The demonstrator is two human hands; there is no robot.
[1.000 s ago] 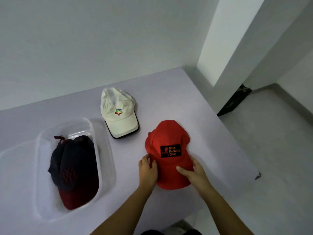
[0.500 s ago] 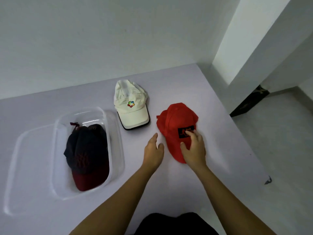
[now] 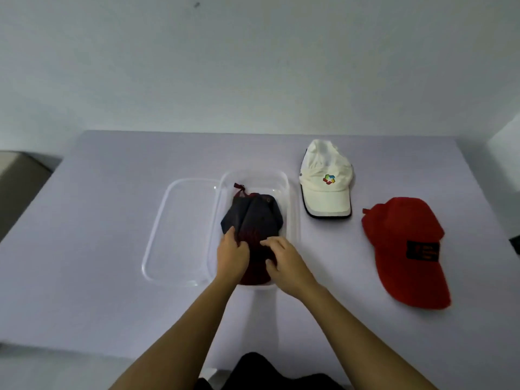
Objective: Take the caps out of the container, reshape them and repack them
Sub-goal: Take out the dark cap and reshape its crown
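A dark navy cap with a maroon brim (image 3: 253, 218) lies crumpled inside the clear plastic container (image 3: 291, 198) at the table's middle. My left hand (image 3: 232, 256) pinches the cap's left side and my right hand (image 3: 284, 258) grips its right side near the brim; both reach into the container. A white cap with a colourful logo (image 3: 326, 178) rests on the table just right of the container. Further right a red cap with a black patch (image 3: 405, 249) sits flat, brim toward me.
The container's clear lid (image 3: 180, 229) lies flat against its left side. The lavender table (image 3: 98, 249) meets a white wall at the back. A drop to the floor shows at the left edge and a dark object (image 3: 515, 244) at the right edge.
Both hands left the red cap and moved left into the container, taking hold of the dark cap. My head turned left, so the red and white caps now sit to the right.
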